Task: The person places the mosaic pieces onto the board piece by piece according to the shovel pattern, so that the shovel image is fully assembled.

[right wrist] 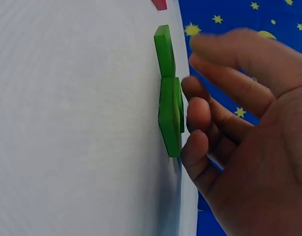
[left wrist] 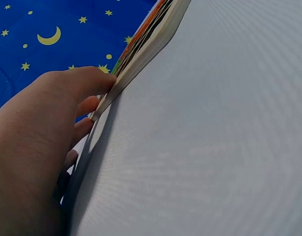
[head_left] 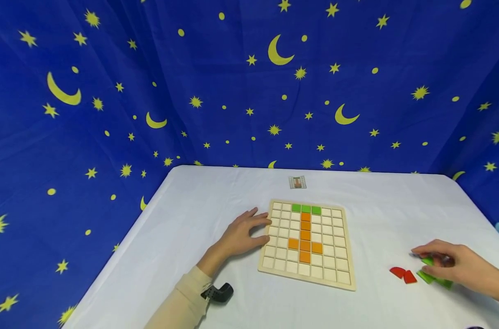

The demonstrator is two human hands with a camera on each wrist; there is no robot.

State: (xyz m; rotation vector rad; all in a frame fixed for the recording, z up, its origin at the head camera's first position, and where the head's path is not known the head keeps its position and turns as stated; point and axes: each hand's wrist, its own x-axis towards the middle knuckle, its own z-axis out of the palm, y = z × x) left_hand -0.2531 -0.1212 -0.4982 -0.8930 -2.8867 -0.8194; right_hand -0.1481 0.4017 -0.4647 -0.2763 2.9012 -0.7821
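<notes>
A square wooden board (head_left: pixel 307 279) with a grid of pale tiles lies flat on the table. Three green tiles (head_left: pixel 306 209) line part of its far row, and orange tiles (head_left: pixel 305 246) form a cross shape below them. My left hand (head_left: pixel 241 235) touches the board's left edge with its fingertips, the fingers extended. Over loose green pieces (head_left: pixel 425 277) at the right hovers my right hand (head_left: pixel 459 265). Its fingers are loosely bent beside the green pieces (right wrist: pixel 169 115) in the right wrist view, and nothing shows between them. Two red pieces (head_left: pixel 410 277) lie just left of the green ones.
A small picture card (head_left: pixel 297 182) lies behind the board on the white tablecloth (head_left: pixel 216 196). A blue curtain (head_left: pixel 233 82) with moons and stars surrounds the table. On the left wrist sits a black device (head_left: pixel 221 293). A dark object is partly cut off at the bottom right.
</notes>
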